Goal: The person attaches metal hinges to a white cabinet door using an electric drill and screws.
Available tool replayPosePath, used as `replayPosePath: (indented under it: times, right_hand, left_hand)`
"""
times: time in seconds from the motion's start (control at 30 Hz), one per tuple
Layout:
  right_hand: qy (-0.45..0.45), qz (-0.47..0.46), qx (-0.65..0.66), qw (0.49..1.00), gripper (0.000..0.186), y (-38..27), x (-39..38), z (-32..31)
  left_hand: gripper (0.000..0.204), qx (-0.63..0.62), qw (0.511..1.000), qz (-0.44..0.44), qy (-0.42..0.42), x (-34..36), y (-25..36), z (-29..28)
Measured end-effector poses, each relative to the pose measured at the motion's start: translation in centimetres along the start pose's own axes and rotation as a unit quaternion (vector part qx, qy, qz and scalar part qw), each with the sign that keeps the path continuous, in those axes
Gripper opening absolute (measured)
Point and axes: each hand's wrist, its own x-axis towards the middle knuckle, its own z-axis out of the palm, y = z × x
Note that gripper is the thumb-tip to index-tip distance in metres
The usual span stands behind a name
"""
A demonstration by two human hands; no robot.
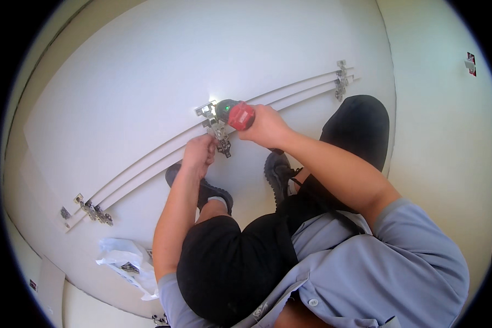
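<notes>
My right hand (268,127) is wrapped round a red and black cordless drill (239,115). A small green light shows on the drill, and its front end points down at a metal cabinet hinge (217,129). Bright light falls on the hinge plate, while the drill's bit is hidden. My left hand (200,151) has its fingers closed at the lower left side of that hinge, pinching it. The hinge sits at the edges of stacked white panels (142,165), which lie staggered in long strips in front of me.
More metal hinges (95,212) sit along the panel edges at lower left, and others (341,81) at upper right. A white plastic bag (128,262) with metal parts lies beside my left arm. My black shoes (279,174) stand close to the panels.
</notes>
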Motion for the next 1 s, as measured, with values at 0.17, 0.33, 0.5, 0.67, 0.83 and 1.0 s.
replayPosePath:
  times: [0.17,0.33,0.5,0.67,0.83,1.0]
  right_hand:
    - [0.01,0.018,0.052,0.998,0.036,0.2,-0.4,-0.1]
    - [0.006,0.017,0.122,0.992,0.025,1.2,-1.5,-0.4]
    - [0.02,0.065,0.193,0.979,0.025,1.5,-4.7,-1.6]
    - [0.025,0.075,0.237,0.968,0.025,2.7,-6.2,-1.7]
    - [-0.068,0.077,0.254,0.962,0.026,2.8,-8.5,-0.8]
    - [-0.102,0.067,0.282,0.952,0.027,3.5,-9.3,0.9]
  left_hand:
    - [0.023,0.147,0.984,0.041,0.092,-0.1,-3.7,-2.0]
    - [0.025,0.119,0.989,0.078,0.042,-1.6,-1.0,-1.4]
    - [0.028,0.281,0.904,0.3,0.117,-1.6,1.5,0.1]
    - [0.029,0.142,0.979,0.136,0.062,-2.3,1.7,-0.2]
    - [0.026,0.062,0.99,0.025,-0.127,-4.4,0.3,0.2]
    - [0.025,0.05,0.987,0.026,-0.148,-4.7,-0.9,-0.8]
